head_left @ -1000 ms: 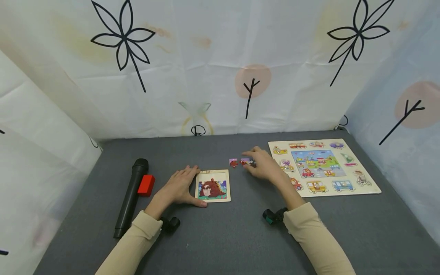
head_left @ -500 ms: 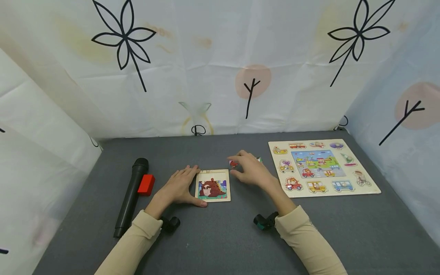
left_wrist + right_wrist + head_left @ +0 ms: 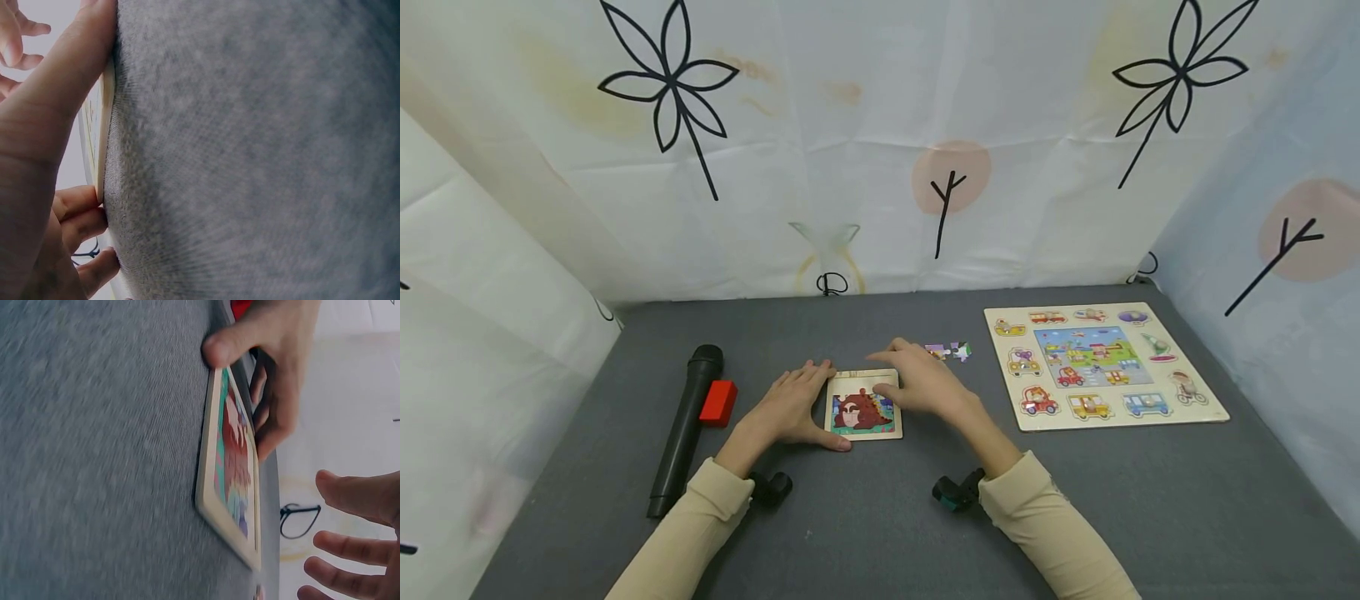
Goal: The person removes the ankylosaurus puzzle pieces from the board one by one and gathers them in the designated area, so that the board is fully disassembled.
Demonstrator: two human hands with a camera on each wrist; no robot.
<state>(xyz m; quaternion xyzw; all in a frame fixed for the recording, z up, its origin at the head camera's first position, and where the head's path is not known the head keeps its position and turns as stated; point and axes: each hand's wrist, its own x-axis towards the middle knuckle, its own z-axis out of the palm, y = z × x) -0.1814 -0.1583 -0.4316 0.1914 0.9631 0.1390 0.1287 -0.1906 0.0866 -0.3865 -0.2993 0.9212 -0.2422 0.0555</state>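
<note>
No text, brand or number can be read
Faint marks on the upper rim of the puzzle (image 3: 861,414) are too small to make out, and any lettering among the printed pictures of the board (image 3: 1195,414) is likewise too small to tell; the two wrist views, partly blurred, show nothing legible either

brown-and-green puzzle picture (image 3: 859,414), pale tan frame (image 3: 854,386), red block (image 3: 718,404)
</note>
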